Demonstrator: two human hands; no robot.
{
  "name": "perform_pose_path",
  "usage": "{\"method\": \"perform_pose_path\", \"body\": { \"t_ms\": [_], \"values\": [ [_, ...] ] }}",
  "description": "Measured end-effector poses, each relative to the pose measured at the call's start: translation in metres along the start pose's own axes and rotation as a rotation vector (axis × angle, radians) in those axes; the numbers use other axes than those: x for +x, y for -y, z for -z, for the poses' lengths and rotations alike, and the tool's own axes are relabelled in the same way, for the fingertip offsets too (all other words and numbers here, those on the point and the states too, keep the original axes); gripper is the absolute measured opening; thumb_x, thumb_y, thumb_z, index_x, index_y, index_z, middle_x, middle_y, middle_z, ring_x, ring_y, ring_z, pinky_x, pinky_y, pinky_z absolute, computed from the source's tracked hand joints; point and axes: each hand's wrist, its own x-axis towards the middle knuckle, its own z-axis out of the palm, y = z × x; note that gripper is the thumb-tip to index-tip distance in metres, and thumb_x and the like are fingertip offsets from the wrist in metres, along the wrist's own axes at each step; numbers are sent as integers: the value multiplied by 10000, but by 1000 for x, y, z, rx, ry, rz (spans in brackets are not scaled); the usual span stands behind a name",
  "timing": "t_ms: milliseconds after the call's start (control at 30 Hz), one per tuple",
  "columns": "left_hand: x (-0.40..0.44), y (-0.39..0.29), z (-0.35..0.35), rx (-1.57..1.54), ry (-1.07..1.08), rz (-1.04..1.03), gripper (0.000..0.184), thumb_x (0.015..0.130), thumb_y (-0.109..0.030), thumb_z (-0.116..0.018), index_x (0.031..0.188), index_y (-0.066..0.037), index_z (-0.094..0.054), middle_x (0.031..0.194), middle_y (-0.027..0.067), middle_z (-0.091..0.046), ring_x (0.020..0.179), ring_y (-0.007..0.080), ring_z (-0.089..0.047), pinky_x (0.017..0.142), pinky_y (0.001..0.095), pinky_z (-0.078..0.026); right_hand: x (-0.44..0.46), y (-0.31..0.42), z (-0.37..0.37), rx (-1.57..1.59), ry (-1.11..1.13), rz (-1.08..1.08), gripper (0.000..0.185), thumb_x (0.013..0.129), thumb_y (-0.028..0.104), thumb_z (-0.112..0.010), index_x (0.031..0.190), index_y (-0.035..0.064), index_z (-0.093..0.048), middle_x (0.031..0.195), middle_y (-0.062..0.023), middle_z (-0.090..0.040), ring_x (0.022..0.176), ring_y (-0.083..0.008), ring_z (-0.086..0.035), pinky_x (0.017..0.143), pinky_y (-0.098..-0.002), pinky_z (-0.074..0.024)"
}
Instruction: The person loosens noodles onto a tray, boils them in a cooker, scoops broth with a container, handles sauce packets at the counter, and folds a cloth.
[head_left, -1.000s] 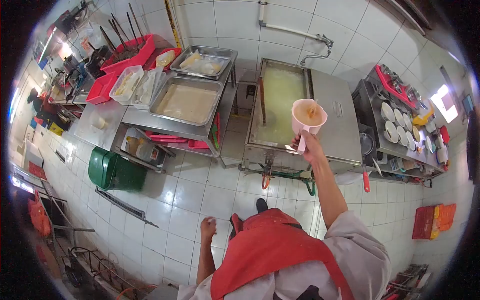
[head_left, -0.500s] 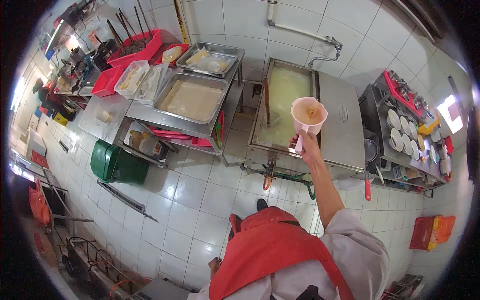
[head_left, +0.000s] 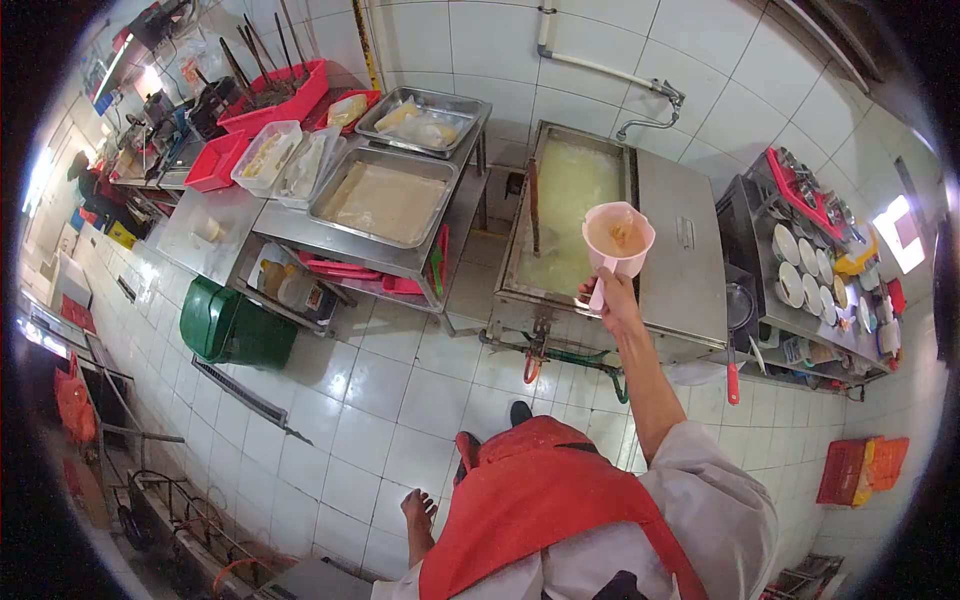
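Note:
My right hand [head_left: 614, 298] is closed round the handle of a pink plastic scoop [head_left: 605, 265]. Some tan stuff shows inside the scoop, though its kind is unclear. The scoop is above the right front part of a steel vat [head_left: 512, 285] of pale, cloudy liquid [head_left: 580, 185]. Leaning in the vat's left side is a long brown stick [head_left: 535, 210]. Low beside the red apron, my left hand [head_left: 420, 508] hangs with loosely bent fingers apart and nothing in it.
Left stands a steel table with a tray of beige batter-like stuff [head_left: 385, 197] and another tray [head_left: 470, 125]. A green bin [head_left: 235, 325] is on the tiled floor. Several plates [head_left: 790, 285] stand on the right-hand counter. A person [head_left: 95, 195] is far left.
My left hand has swung forward, out from beside the apron, and shows more fully. My right hand keeps hold of the scoop in nearly the same spot, with the scoop slightly more tipped towards me.

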Motion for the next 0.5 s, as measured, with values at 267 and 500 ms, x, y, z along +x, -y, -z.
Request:
{"method": "perform_pose_path", "body": {
  "t_ms": [267,500],
  "values": [
    [36,59,26,8,-13,125,273,877,-200,-501,1110,-57,-495,952,95,-554,754,233,-535,634,410,-459,-16,7,6,-30,-31,27,189,925,145,-483,963,-36,-449,726,-86,-533,631,-210,-602,507,-344,-546],
    [44,64,13,55,50,101,283,880,-214,-500,1113,-55,-499,929,86,-560,734,218,-539,623,391,-458,-14,4,18,-19,1,41,193,911,157,-502,950,-30,-468,708,-76,-531,622,-207,-597,539,-352,-546]
  ]
}}
